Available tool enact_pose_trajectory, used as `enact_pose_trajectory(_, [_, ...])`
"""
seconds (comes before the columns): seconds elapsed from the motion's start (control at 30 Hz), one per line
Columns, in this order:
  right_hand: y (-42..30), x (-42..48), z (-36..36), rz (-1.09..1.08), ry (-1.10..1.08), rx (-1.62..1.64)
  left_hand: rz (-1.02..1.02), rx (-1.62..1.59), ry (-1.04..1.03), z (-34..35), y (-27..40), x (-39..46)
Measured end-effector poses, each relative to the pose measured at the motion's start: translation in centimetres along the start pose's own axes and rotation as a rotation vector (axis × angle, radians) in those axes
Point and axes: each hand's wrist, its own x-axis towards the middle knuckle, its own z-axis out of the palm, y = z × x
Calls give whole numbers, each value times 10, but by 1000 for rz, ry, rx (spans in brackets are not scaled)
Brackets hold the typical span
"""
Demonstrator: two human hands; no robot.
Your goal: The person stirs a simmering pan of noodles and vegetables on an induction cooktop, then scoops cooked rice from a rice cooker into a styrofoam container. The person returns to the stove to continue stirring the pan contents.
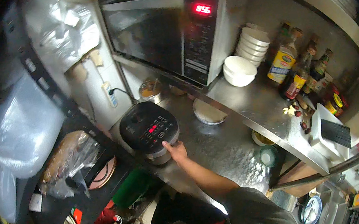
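Note:
My right hand (176,150) reaches forward to a black rice cooker (149,126) on the steel counter. One extended digit touches the front edge of the lid, just below the control panel. The other fingers are partly curled, and nothing is held in them. Red lights glow on the cooker's panel (153,129), and the lid is down. Behind the cooker, a black plug sits in a white power strip (109,94) on the wall. A round, light-coloured dish (209,111) lies to the right of the cooker, partly under the shelf. My left hand is out of view.
A microwave (156,37) with a lit display stands on the steel shelf (232,96), beside stacked white bowls (252,46) and several sauce bottles (297,76). The shelf edge overhangs the counter. A dark metal post (58,94) rises at left, near bagged goods (66,157).

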Motion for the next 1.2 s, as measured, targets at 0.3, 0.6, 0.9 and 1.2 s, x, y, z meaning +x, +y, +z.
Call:
enact_pose_trajectory(0.3, [23,-1,-12,239,95,463,299,11,-28,-54,177,111])
enact_pose_trajectory(0.6, [-47,-14,-15,47,-175,28,650,82,-312,-48,309,134])
enact_pose_trajectory(0.9, [-107,-2,-50,-316,-46,-369,917,-13,-484,-11,417,164])
enact_pose_trajectory(1.2, [-543,-182,-285,-1748,910,-1111,1025,-6,-568,-39,385,145])
